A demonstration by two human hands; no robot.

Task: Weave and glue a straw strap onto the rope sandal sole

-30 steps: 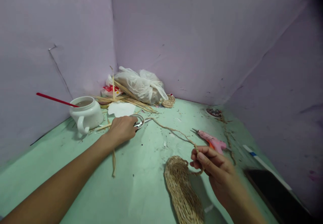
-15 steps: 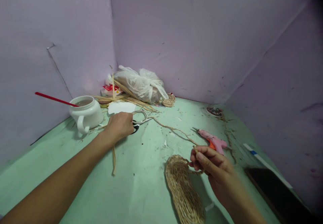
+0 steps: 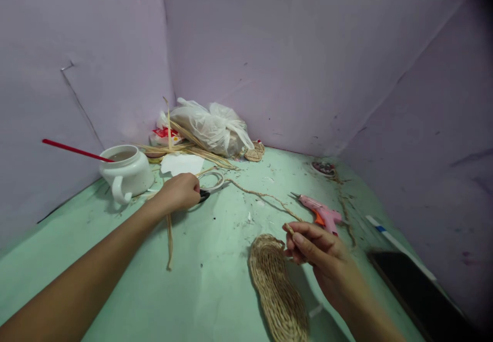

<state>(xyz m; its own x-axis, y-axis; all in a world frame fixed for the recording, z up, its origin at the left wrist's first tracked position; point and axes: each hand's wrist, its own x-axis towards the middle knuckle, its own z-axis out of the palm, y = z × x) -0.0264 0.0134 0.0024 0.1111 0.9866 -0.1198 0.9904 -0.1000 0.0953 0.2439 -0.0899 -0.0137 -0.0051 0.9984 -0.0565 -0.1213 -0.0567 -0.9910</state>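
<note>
My left hand (image 3: pixel 181 192) is closed at the far left-middle of the table. Black scissors handles (image 3: pixel 204 196) poke out past its fingers; the blades are hidden. Just beyond lies a pale ring-shaped roll (image 3: pixel 211 179). My right hand (image 3: pixel 319 247) pinches the end of a twisted straw cord (image 3: pixel 290 230) between thumb and fingers. Under and left of that hand rests a woven sole-shaped piece (image 3: pixel 275 285), made of coiled cord. A longer stretch of cord (image 3: pixel 262 195) runs from near the roll towards my right hand. Behind that hand lies a pink glue gun (image 3: pixel 319 212).
On the left stands a white pot (image 3: pixel 129 171) of liquid with a red stick (image 3: pixel 77 150). Straw strips (image 3: pixel 196 155), white paper (image 3: pixel 182 164) and a plastic bag (image 3: pixel 215 126) lie at the back. A dark phone-like slab (image 3: pixel 416 290) and a white stick (image 3: pixel 400 247) are at right.
The view has shifted slightly. My left hand still grips the scissors, with less of the handle loop showing. My right hand has tilted the cord end a little to the left.
</note>
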